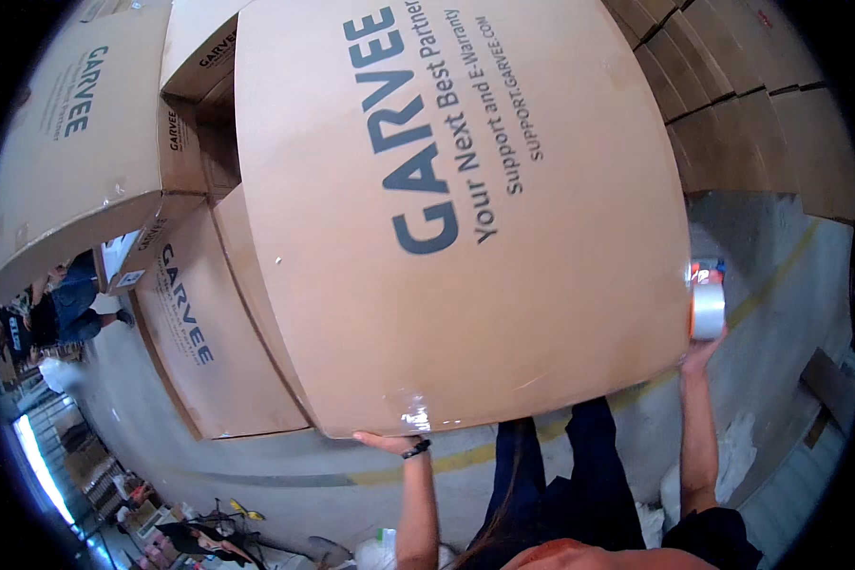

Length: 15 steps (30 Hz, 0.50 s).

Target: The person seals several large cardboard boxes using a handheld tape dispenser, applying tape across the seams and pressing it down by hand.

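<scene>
Steadying, it appears, a large box (560, 313) beside stacked cartons (223, 332), the left hand (387, 443) meets its near edge, fingers too hidden to read; the right hand (701, 353), fingers apparently wrapped around a tape dispenser (709, 313), perhaps braces the right side.

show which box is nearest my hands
The large central box, with your left hand at its lower edge and right hand beside its right edge; the left stack and upper-right stack are farther.

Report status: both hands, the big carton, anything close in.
Left hand at big carton's lower edge. Right hand at its right edge with tape dispenser, grip mostly hidden. Neighbouring carton close on left.
</scene>
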Each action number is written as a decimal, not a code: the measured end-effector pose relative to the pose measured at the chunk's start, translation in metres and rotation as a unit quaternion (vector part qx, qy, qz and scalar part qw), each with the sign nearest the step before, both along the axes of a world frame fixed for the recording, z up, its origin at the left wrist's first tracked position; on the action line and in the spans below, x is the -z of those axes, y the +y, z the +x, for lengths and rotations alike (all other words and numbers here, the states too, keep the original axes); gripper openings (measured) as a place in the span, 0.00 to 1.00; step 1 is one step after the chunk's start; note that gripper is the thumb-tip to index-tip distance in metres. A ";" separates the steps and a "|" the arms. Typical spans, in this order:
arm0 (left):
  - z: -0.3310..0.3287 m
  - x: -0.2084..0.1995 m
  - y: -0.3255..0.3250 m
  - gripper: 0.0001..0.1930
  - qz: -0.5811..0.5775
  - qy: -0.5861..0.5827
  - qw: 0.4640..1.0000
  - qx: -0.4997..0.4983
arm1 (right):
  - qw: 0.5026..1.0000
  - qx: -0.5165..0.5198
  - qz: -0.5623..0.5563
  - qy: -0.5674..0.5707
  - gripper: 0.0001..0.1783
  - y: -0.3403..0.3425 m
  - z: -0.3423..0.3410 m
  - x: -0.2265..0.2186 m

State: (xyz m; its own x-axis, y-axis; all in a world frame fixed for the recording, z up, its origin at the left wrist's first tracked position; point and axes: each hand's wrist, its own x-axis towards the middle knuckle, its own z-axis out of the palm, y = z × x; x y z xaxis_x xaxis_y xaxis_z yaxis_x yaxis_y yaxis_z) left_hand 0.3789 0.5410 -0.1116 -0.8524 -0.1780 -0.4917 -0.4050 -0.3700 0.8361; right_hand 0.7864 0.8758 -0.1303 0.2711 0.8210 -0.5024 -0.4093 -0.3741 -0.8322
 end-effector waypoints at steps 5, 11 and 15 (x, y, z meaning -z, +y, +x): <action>-0.090 -0.016 -0.066 0.34 -0.179 0.040 0.981 0.068 | 0.968 -0.110 -0.011 0.224 0.38 -0.162 -0.037 -0.033; -0.209 -0.031 -0.163 0.32 -0.493 -0.015 0.859 0.137 | 0.879 0.034 -0.294 0.374 0.34 -0.211 -0.119 -0.089; -0.141 -0.061 -0.021 0.30 -0.663 0.201 0.696 0.188 | 0.897 -0.035 -0.316 0.307 0.32 -0.156 -0.104 -0.111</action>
